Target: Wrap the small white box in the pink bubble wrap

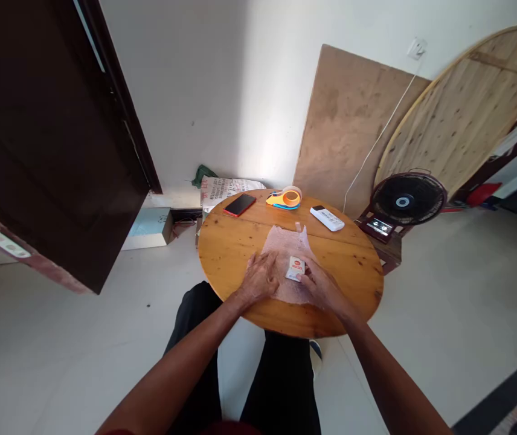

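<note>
"Where is the box (295, 268)?"

"On the wrap (285, 243), nearer the table's (226, 241) near edge than its far one, the right hand (319, 283) pinching its right side."

"And the left hand (261, 278)?"

"Spread over the wrap's left edge."

"What would serve the work best?"

"Likely a light left palm to hold the wrap flat, and a gentle pinch, sparing the box's corners."

At a round wooden table (222, 244), the right hand (322, 284) holds a small red-printed white box (295, 267) over bubble wrap (286, 240). The left hand (260, 278) rests on the wrap.
</note>
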Tool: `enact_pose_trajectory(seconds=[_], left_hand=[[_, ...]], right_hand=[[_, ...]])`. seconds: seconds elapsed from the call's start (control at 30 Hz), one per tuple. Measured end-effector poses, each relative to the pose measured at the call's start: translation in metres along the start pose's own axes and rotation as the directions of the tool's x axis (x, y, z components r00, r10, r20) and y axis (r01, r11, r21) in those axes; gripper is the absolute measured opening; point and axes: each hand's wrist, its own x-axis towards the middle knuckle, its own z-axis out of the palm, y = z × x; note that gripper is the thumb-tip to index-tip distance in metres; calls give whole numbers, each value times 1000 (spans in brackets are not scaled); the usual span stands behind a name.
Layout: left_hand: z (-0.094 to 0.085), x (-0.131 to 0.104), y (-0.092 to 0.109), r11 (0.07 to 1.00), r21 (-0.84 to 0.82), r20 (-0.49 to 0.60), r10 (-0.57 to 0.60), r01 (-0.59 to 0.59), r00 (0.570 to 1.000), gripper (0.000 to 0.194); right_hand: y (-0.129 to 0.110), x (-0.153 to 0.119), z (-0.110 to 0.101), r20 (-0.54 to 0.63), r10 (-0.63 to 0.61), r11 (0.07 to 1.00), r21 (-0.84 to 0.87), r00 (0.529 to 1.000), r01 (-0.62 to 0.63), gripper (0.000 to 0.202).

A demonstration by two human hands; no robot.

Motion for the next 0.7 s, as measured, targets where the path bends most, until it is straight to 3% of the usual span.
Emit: enact_pose_trajectory(seconds=[0.2, 0.53, 0.7], left_hand=[[0, 0, 1, 1000, 11, 10, -6, 6, 1000, 74], [-2, 0, 4, 999, 32, 16, -27, 26, 1000, 74], [-2, -1, 3, 999, 43, 27, -11, 10, 1000, 72]], right_hand=[[4, 0, 7, -81, -34, 999, -35, 996, 31, 46], [3, 2, 12, -78, -26, 990, -140, 997, 14, 50], [-6, -10, 2, -107, -62, 997, -63, 992, 55, 56]])
